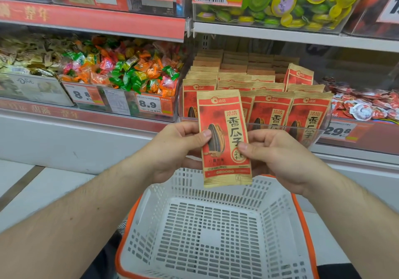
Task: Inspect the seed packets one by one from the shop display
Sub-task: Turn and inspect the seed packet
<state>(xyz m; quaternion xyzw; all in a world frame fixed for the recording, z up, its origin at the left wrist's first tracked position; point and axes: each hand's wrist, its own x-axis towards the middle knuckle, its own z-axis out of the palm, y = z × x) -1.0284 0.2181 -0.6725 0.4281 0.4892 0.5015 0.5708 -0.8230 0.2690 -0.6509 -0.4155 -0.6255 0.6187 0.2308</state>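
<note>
A red and tan seed packet (222,127) with a sunflower seed picture stands upright in front of me, its printed face toward the camera. My left hand (172,149) pinches its left edge, thumb on the front. My right hand (278,155) pinches its right edge the same way. Behind it, several matching packets (272,110) stand in rows in a clear display bin (319,132) on the shelf. The held packet hangs above a basket.
A white slotted shopping basket (216,231) with an orange rim sits below my hands. Bins of coloured wrapped candies (129,71) are to the left, red and white sweets (364,106) to the right, and jelly cups (291,2) on the upper shelf.
</note>
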